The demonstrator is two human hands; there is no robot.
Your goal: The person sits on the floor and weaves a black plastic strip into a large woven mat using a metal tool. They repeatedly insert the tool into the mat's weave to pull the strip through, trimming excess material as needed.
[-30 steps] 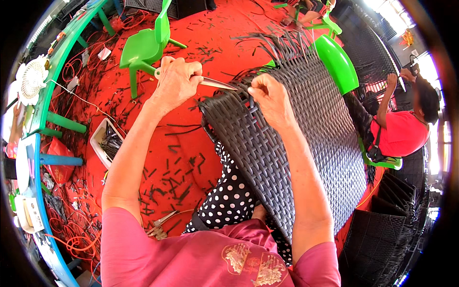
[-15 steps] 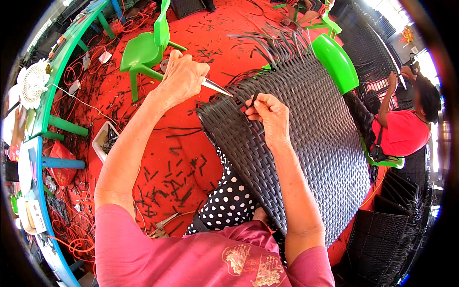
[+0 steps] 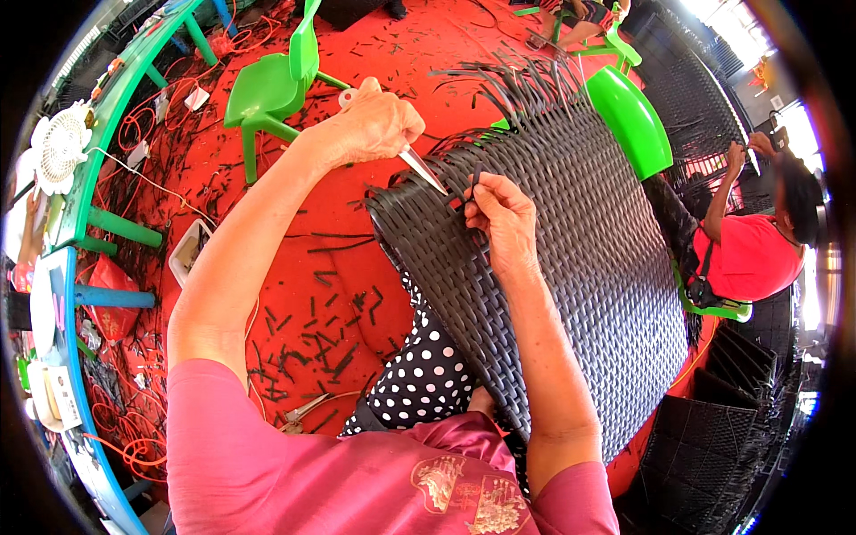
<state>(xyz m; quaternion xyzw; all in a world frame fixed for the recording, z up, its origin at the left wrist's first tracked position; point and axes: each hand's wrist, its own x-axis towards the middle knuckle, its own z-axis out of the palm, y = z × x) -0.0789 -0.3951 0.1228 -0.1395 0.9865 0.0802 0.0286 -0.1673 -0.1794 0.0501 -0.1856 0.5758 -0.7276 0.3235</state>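
Observation:
A panel of black woven plastic strips point(image 3: 580, 241) leans across my lap, with loose strip ends fanning from its far edge. My left hand point(image 3: 370, 125) is closed around scissors point(image 3: 423, 169); a pale ring shows behind the fist and the pointed metal blades slant down to the right. Their tip lies at the weave near the panel's upper left edge, just left of my right hand point(image 3: 501, 212). Between its thumb and fingers, my right hand pinches a short black strip point(image 3: 473, 185) standing up from the weave. Whether the blades touch a strip, I cannot tell.
Black strip cuttings point(image 3: 312, 343) litter the red floor point(image 3: 348, 259). A green chair point(image 3: 267, 94) stands far left, another green chair point(image 3: 629, 120) behind the panel. Tables with a white fan point(image 3: 62, 152) line the left. At right sits a person in red point(image 3: 758, 254).
My left hand has moved right and slightly down with the scissors, bringing their tip closer to my right hand. The blades point more steeply down. My right hand has barely shifted.

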